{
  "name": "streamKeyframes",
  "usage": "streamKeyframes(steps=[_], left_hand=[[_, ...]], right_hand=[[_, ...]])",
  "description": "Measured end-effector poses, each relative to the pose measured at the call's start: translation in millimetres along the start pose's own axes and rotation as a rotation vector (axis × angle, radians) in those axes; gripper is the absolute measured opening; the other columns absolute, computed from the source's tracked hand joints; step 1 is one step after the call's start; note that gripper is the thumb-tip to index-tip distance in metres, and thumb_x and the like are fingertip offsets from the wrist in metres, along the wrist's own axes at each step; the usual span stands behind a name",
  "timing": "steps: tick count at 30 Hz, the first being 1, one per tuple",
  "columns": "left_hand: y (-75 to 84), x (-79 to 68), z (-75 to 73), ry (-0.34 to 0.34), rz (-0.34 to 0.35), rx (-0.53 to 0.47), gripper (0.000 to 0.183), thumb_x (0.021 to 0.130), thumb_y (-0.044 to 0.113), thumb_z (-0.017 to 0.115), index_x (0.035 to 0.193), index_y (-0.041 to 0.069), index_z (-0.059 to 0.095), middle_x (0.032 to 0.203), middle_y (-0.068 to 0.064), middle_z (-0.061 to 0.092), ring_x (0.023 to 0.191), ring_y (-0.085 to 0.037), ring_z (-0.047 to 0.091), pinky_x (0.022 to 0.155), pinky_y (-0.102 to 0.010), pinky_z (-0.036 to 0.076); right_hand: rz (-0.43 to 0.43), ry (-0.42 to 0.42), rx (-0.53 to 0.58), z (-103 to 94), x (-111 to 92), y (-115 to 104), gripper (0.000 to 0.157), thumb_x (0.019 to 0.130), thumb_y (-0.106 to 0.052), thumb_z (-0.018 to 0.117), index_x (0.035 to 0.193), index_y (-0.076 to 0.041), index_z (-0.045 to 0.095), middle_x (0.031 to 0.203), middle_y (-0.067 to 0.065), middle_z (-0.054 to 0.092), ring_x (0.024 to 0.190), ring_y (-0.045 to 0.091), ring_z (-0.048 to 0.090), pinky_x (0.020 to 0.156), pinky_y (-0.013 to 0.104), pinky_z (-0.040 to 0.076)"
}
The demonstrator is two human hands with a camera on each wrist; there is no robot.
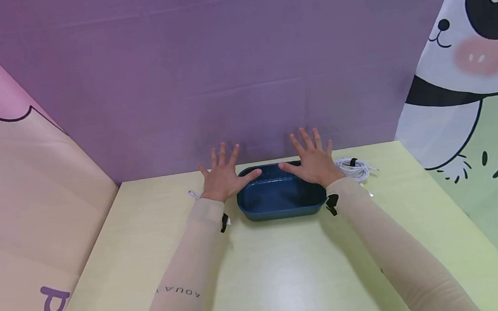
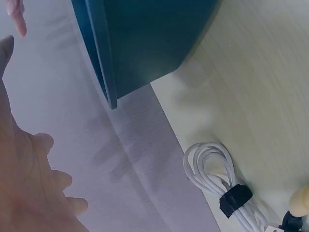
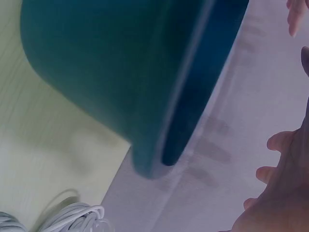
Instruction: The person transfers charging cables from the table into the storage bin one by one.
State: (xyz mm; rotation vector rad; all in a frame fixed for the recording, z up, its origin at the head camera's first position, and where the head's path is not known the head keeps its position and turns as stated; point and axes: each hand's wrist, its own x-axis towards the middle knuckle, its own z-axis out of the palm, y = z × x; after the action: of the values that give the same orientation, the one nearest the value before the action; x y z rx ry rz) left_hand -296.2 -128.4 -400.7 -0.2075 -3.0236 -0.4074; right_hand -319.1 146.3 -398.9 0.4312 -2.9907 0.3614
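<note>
A dark blue rectangular basin with rounded corners stands at the back of the table. My left hand hovers over its left end, fingers spread and straight, thumb pointing inward. Mirroring it, my right hand is held over the right end with its fingers fanned out. Neither hand holds anything. The wrist views show both hands apart from the basin's wall. To the left of the basin lies a coiled white cable with a black strap; in the head view my left hand mostly hides it.
Another white cable coil with a black tie lies right of the basin, partly behind my right wrist. A purple backdrop rises at the table's back edge. Printed panels flank both sides. Beside the left coil is a pale rounded object, cut off.
</note>
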Motion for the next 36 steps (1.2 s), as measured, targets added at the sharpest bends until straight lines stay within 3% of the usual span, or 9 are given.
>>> streamKeyframes(steps=[11, 14, 17, 20, 23, 26, 29, 36], left_hand=[[3.4, -19.0, -2.2, 0.111, 0.034, -0.068, 0.099, 0.088, 0.083, 0.045, 0.165, 0.03, 0.014, 0.173, -0.013, 0.004, 0.16, -0.042, -0.001, 0.117, -0.078, 0.003], [3.7, -28.7, 5.2, 0.139, 0.047, -0.109, 0.092, 0.092, 0.073, 0.051, 0.164, 0.024, 0.021, 0.172, -0.017, 0.013, 0.159, -0.043, 0.004, 0.119, -0.075, 0.007], [5.3, -37.7, 14.7, 0.179, 0.042, -0.182, 0.075, 0.096, 0.059, 0.058, 0.157, 0.018, 0.04, 0.164, -0.017, 0.034, 0.154, -0.043, 0.025, 0.118, -0.07, 0.02], [6.8, -43.7, 24.7, 0.247, 0.028, -0.274, 0.053, 0.097, 0.045, 0.064, 0.139, 0.013, 0.06, 0.142, -0.017, 0.056, 0.133, -0.04, 0.049, 0.107, -0.063, 0.038], [7.1, -45.9, 34.8, 0.305, 0.005, -0.346, 0.03, 0.099, 0.032, 0.064, 0.117, 0.009, 0.069, 0.116, -0.016, 0.064, 0.106, -0.034, 0.057, 0.088, -0.051, 0.047], [5.5, -46.4, 43.6, 0.335, -0.032, -0.374, 0.016, 0.099, 0.024, 0.063, 0.1, 0.009, 0.067, 0.094, -0.012, 0.061, 0.083, -0.028, 0.056, 0.068, -0.04, 0.045], [2.4, -46.4, 50.2, 0.328, -0.073, -0.378, 0.013, 0.098, 0.023, 0.063, 0.093, 0.011, 0.062, 0.08, -0.007, 0.057, 0.066, -0.022, 0.052, 0.055, -0.033, 0.037], [-5.7, -43.9, 61.0, 0.287, -0.087, -0.386, 0.015, 0.098, 0.025, 0.064, 0.093, 0.011, 0.061, 0.063, -0.005, 0.056, 0.051, -0.018, 0.049, 0.046, -0.03, 0.032]], right_hand=[[-0.056, 0.104, 0.088, -6.4, -26, -9, 0.092, 0.093, -0.068, 0.055, 0.164, -0.019, 0.022, 0.173, 0.011, 0.007, 0.158, 0.045, -0.003, 0.118, 0.076, 0.001], [-0.065, 0.117, 0.152, -6.0, -38, -11, 0.082, 0.095, -0.056, 0.061, 0.16, -0.014, 0.033, 0.17, 0.015, 0.02, 0.156, 0.046, 0.011, 0.119, 0.072, 0.011], [-0.065, 0.113, 0.243, -5.8, -51, -14, 0.063, 0.097, -0.044, 0.065, 0.147, -0.008, 0.051, 0.156, 0.018, 0.042, 0.147, 0.043, 0.033, 0.117, 0.065, 0.029], [-0.079, 0.112, 0.336, -5.8, -63, -16, 0.04, 0.098, -0.036, 0.066, 0.125, -0.006, 0.065, 0.132, 0.015, 0.06, 0.126, 0.036, 0.053, 0.105, 0.056, 0.045], [-0.112, 0.102, 0.401, -3.6, -72, -16, 0.023, 0.098, -0.03, 0.068, 0.11, -0.01, 0.068, 0.111, 0.007, 0.066, 0.104, 0.026, 0.063, 0.092, 0.046, 0.053], [-0.149, 0.08, 0.45, 0.1, -77, -15, 0.015, 0.098, -0.027, 0.069, 0.103, -0.014, 0.067, 0.098, 0.001, 0.067, 0.089, 0.017, 0.063, 0.082, 0.038, 0.053], [-0.17, 0.062, 0.487, 3.2, -78, -14, 0.011, 0.099, -0.026, 0.069, 0.101, -0.015, 0.067, 0.09, -0.003, 0.067, 0.081, 0.012, 0.061, 0.077, 0.033, 0.052], [-0.172, 0.075, 0.516, 3.1, -75, -9, 0.009, 0.099, -0.023, 0.068, 0.101, -0.015, 0.067, 0.087, -0.004, 0.068, 0.079, 0.011, 0.062, 0.077, 0.032, 0.054]])
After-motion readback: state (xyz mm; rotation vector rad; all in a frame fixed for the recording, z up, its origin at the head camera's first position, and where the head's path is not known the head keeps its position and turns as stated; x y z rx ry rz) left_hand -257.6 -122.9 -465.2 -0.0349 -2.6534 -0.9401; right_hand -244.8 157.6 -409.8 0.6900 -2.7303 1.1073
